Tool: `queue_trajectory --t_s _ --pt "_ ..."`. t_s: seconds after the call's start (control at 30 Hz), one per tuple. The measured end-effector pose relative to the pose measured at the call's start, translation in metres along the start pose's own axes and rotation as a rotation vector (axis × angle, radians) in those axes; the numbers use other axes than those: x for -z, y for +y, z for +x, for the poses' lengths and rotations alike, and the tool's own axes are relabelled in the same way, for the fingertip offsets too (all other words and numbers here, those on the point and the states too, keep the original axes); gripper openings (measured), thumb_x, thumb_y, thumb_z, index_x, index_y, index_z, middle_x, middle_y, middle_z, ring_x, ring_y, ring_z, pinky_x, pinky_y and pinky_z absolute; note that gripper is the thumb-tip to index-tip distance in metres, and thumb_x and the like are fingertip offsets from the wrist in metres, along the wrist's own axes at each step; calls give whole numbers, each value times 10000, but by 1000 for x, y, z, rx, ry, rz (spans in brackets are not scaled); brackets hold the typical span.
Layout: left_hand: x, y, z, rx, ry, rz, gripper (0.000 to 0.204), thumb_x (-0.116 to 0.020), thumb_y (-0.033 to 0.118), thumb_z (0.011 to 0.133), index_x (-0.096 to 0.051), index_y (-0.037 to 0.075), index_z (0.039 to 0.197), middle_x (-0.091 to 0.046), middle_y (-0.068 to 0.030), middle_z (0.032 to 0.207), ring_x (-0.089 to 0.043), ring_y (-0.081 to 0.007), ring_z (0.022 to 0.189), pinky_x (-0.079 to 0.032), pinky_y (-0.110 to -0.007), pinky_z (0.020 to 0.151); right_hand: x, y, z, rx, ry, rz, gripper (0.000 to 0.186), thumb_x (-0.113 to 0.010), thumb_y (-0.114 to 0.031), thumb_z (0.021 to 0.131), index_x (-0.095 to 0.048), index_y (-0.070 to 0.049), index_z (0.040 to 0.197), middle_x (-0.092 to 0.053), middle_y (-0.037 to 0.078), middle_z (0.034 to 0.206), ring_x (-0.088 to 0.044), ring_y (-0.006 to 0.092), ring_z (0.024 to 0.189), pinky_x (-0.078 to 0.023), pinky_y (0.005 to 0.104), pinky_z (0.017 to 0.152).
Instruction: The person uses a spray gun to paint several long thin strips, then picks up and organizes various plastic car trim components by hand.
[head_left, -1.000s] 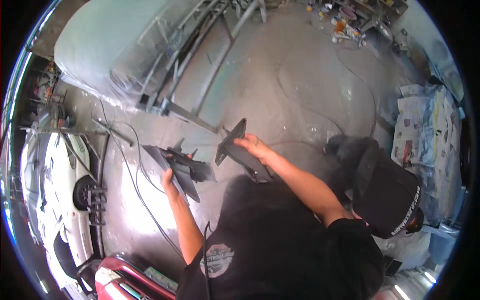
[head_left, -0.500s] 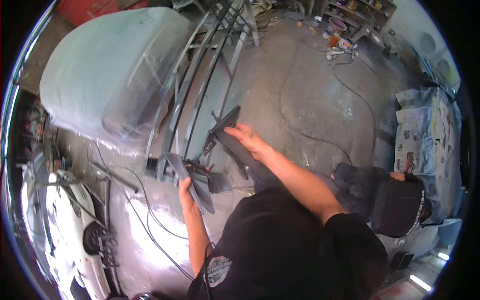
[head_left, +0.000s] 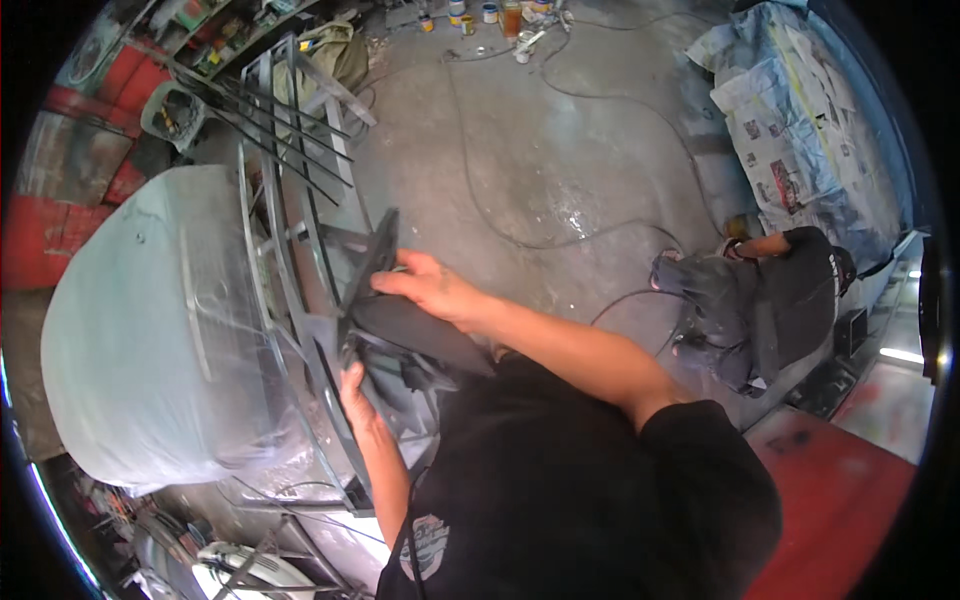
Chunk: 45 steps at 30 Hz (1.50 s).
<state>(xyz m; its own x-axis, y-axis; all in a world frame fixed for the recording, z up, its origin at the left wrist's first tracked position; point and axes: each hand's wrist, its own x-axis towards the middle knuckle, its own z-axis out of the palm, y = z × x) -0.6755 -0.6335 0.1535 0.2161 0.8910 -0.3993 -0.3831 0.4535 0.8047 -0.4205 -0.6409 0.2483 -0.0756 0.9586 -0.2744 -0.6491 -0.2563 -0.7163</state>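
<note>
My right hand (head_left: 432, 288) grips a matte black curved panel (head_left: 415, 330) with a flat, narrow flange (head_left: 378, 255) at its far end; thumb and fingers close on it near that flange. Below and to the left, my left hand (head_left: 362, 402) is closed around dark grey plastic pieces (head_left: 395, 385), its thumb pointing up. Their exact kind does not show. The two hands' parts overlap in front of my body, and I cannot tell whether they touch. Just beyond them stands a grey metal rack (head_left: 275, 225) of long bars.
Left of the rack sits a large plastic-wrapped shape (head_left: 140, 330). A hose (head_left: 470, 170) snakes over the concrete floor. A co-worker (head_left: 770, 300) crouches at right near a paper-covered object (head_left: 775, 130). Paint cans (head_left: 490, 13) stand at the far side, a red panel (head_left: 830, 490) lower right.
My view has swung, so the rack and wrapped shape sit further left and the co-worker shows more fully. My hands have come closer together, bringing the held parts into overlap.
</note>
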Motion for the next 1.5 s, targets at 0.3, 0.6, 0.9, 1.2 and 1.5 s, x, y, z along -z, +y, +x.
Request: queue_trajectory --t_s 0.3,0.6,0.9,1.2,1.5 --pt "-128 24 156 272 -216 164 559 -687 177 796 -561 29 1320 -616 -100 1267 -594 -268 1162 -453 -391 1040 77 -72 69 214 392 -73 358 -675 -258 938 -597 24 1144 -673 79 998 -630 125 866 -512 263 724" --pt "-181 27 285 331 -440 202 565 -680 146 823 -536 -36 1338 -642 -109 1257 -615 -249 1156 -461 -363 1039 91 -150 119 502 436 15 340 -660 -202 941 -591 32 1177 -687 87 994 -625 119 865 -500 268 710" --pt "-213 40 335 405 -450 192 538 -735 229 846 -582 3 1310 -638 -92 1287 -607 -253 1177 -458 -394 1054 119 -184 146 500 636 -157 307 -676 -217 924 -601 21 1102 -651 38 858 -594 105 759 -475 278 629" --pt "-206 46 351 359 -258 160 513 -731 190 840 -584 15 1299 -647 -109 1255 -617 -237 1158 -485 -384 1023 118 -221 190 493 251 -193 392 -666 -148 936 -555 24 1270 -663 92 1108 -600 144 1021 -493 310 878" --pt "-190 45 341 349 -125 176 515 -726 170 842 -576 5 1306 -650 -115 1245 -617 -238 1156 -484 -384 1024 126 -233 198 498 260 -388 361 -706 -261 889 -538 44 984 -602 154 853 -600 212 829 -463 379 716"
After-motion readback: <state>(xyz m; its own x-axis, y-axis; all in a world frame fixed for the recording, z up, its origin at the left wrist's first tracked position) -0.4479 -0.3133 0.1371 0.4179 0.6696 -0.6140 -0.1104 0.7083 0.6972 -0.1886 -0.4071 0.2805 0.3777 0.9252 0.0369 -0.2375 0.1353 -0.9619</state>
